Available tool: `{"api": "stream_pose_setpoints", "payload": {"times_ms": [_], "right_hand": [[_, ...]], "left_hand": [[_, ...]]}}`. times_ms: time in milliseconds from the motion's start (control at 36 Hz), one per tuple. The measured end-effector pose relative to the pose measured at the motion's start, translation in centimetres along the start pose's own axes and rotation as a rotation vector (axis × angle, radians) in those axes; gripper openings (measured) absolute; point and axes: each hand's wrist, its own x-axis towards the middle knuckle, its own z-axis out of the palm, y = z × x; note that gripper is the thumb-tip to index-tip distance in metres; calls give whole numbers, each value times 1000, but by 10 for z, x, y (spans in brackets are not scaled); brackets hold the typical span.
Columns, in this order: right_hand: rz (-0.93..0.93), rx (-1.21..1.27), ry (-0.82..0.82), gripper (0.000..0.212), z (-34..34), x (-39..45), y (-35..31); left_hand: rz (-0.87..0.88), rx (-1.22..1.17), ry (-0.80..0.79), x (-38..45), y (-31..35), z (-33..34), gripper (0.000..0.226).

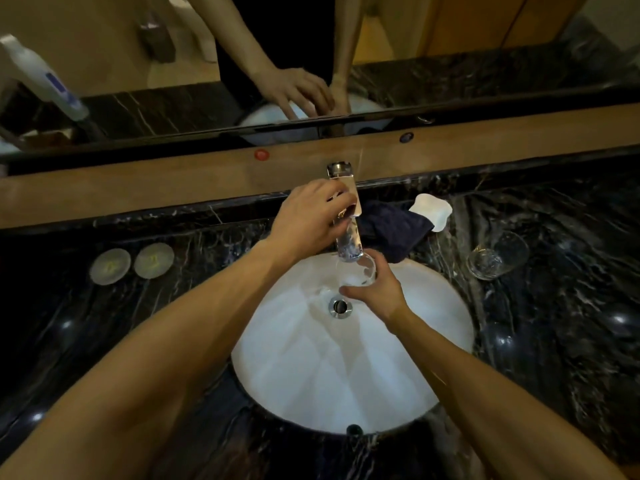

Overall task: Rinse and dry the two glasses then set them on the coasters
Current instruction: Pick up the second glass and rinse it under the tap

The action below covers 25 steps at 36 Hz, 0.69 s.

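1. Right hand curled round glass no. 1, held under the faucet spout, over the white sink near the drain. Water appears to run into it, though blur makes the stream hard to confirm.
2. Left hand on top of faucet, fingers wrapped over the lever; whether it presses or just rests, can't tell.
3. Glass no. 2 stands on the dark marble counter right of the sink, well apart from the hands. Can't tell whether it is wet or dry.
4. Dark blue cloth bunched behind the sink rim, beside the faucet, partly over a white scalloped dish. Not in use.
5. Two round coasters side by side on the counter left of the sink, both bare.
6. Progress, my read: early. Rinse of glass 1 under way. Left to do: rinse glass 2, dry both, set both on the coasters.
7. Writing: none legible. White tube in the mirror, top left, has a blue label, too blurred to read. Pale marks on the coasters, unreadable.
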Motion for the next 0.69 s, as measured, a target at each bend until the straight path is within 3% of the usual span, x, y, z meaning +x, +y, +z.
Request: {"api": "stream_pose_setpoints", "payload": {"times_ms": [361,694], "right_hand": [[-17,56,-44,78,-1,4,-3],[-29,15,-52,75,-9,3,8]], "left_hand": [[137,184,63,2,-1,-4,24],[-14,67,-5,22,-3,-25,32]]}}
